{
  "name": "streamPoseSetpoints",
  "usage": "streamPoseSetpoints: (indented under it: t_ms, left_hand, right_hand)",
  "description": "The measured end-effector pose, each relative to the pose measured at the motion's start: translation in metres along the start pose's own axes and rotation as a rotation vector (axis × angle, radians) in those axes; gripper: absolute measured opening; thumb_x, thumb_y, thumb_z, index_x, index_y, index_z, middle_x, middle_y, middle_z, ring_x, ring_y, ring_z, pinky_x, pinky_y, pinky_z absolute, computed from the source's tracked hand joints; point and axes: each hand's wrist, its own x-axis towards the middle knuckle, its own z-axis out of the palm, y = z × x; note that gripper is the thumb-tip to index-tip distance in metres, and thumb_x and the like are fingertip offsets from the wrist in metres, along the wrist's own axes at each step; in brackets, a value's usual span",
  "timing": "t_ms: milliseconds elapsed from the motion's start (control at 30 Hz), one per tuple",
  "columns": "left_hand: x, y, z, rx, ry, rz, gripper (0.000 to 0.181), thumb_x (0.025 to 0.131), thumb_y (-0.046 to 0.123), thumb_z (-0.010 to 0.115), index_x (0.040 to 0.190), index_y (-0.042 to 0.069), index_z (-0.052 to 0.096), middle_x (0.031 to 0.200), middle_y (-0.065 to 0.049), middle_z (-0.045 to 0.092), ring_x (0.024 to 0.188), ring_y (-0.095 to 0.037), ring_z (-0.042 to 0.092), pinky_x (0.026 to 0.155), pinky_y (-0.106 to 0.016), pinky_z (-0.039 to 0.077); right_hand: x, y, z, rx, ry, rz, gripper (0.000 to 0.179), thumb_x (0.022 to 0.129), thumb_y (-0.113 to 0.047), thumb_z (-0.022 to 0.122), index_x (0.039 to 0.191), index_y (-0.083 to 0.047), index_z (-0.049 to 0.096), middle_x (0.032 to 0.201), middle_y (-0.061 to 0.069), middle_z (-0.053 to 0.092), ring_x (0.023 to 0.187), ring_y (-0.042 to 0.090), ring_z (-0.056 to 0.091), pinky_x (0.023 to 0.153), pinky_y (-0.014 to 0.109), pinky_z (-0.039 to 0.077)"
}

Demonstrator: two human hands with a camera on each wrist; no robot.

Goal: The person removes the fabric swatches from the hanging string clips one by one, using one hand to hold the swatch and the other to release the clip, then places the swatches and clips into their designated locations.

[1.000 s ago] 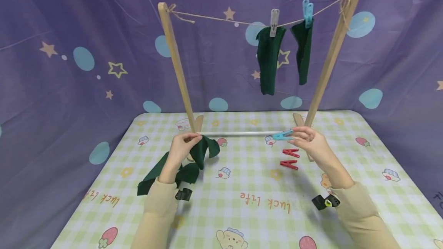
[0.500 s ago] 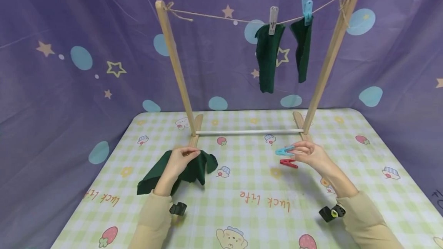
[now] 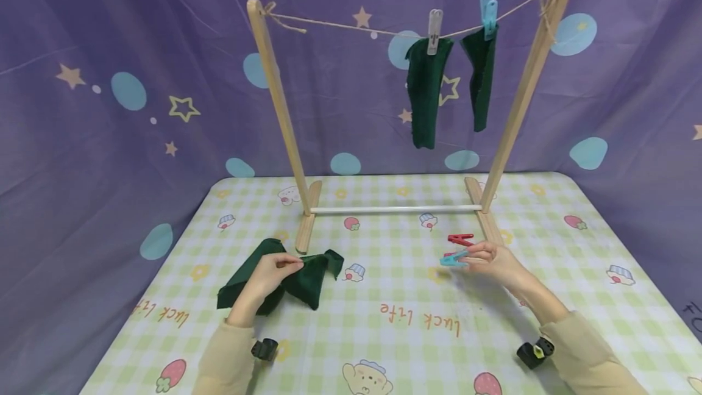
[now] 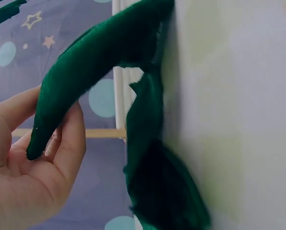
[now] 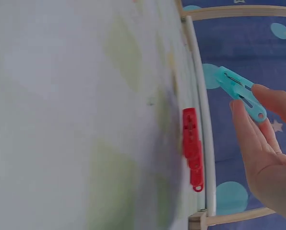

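My left hand (image 3: 270,274) pinches the edge of a dark green cloth (image 3: 308,282) low over the table's left side. In the left wrist view the green cloth (image 4: 80,72) droops from between thumb and fingers. More green fabric (image 3: 247,276) lies behind that hand. On the right, my right hand (image 3: 496,266) holds a light blue clothespin (image 3: 454,259) between thumb and fingertips. Two red clothespins (image 3: 460,239) lie on the table just beyond it, one partly covered by the blue one in the head view. The right wrist view shows the blue clothespin (image 5: 241,91) clear of the tabletop.
A wooden rack stands at the back, with a left post (image 3: 280,108), a right post (image 3: 526,90) and a white bottom bar (image 3: 395,209). Along its twine (image 3: 340,27), a grey clothespin (image 3: 434,32) and a blue clothespin (image 3: 489,17) each hold a green cloth piece.
Both hands have drawn back from the rack toward the person, lower over the table. The left still pinches the green cloth, the right the blue clothespin.
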Motion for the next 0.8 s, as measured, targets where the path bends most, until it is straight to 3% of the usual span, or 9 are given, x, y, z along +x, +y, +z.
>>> streamPoseSetpoints:
  t_ms: [233, 533, 800]
  left_hand:
    - [-0.009, -0.009, -0.006, 0.029, -0.011, -0.037, 0.016, 0.082, 0.012, 0.063, 0.090, -0.001, 0.067, 0.088, -0.008, 0.064, 0.075, -0.012, 0.055, 0.066, -0.026, 0.045]
    - [-0.017, -0.019, -0.010, 0.082, -0.020, -0.092, 0.013, 0.081, 0.010, 0.063, 0.087, -0.002, 0.066, 0.085, -0.007, 0.064, 0.075, -0.012, 0.055, 0.066, -0.028, 0.045]
    - [-0.022, -0.030, -0.012, 0.098, -0.040, -0.105, 0.010, 0.079, 0.007, 0.064, 0.084, -0.001, 0.067, 0.082, -0.005, 0.064, 0.075, -0.012, 0.055, 0.066, -0.026, 0.045]
  right_hand:
    - [-0.001, 0.007, 0.001, -0.020, -0.026, 0.010, 0.038, 0.078, -0.006, 0.064, 0.107, 0.010, 0.046, 0.109, 0.024, 0.057, 0.096, 0.013, 0.058, 0.078, 0.019, 0.046]
    - [-0.003, 0.011, 0.002, -0.001, -0.055, 0.021, 0.038, 0.078, -0.002, 0.063, 0.107, 0.014, 0.043, 0.111, 0.029, 0.053, 0.089, 0.008, 0.060, 0.074, 0.020, 0.048]
    - [-0.003, 0.017, 0.002, -0.067, -0.041, 0.013, 0.041, 0.078, -0.003, 0.063, 0.110, 0.015, 0.043, 0.108, 0.028, 0.056, 0.087, 0.010, 0.059, 0.072, 0.018, 0.047]
